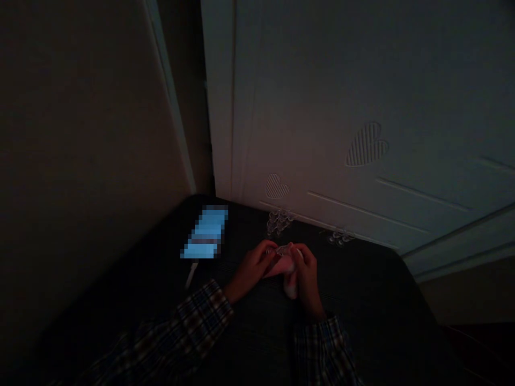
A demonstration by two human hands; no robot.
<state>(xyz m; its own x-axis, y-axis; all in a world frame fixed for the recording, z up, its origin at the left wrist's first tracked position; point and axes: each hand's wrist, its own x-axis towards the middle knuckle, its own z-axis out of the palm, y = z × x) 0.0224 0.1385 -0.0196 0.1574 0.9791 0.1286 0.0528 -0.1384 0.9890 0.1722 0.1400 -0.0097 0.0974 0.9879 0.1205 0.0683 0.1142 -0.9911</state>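
Note:
My left hand (256, 264) is closed, its thumb and fingers pinching one end of a small clear looped piece (283, 250). The fingers of my right hand (308, 268) are closed around a pink, soft-looking item (285, 265) just under that piece. Part of the pink item hangs below, beside my right palm. Its exact kind is too dark to make out. Beyond my hands lies a cluster of clear, shiny loops (279, 221), with a smaller loop cluster (341, 236) to its right.
Left of my hands, a lit phone (206, 233) lies on the dark padded surface (249, 338), a white cable (192, 274) near its lower end. A pale panel with raised hearts (306, 123) stands along the far edge. A wall (88, 139) rises at left. Light is very dim.

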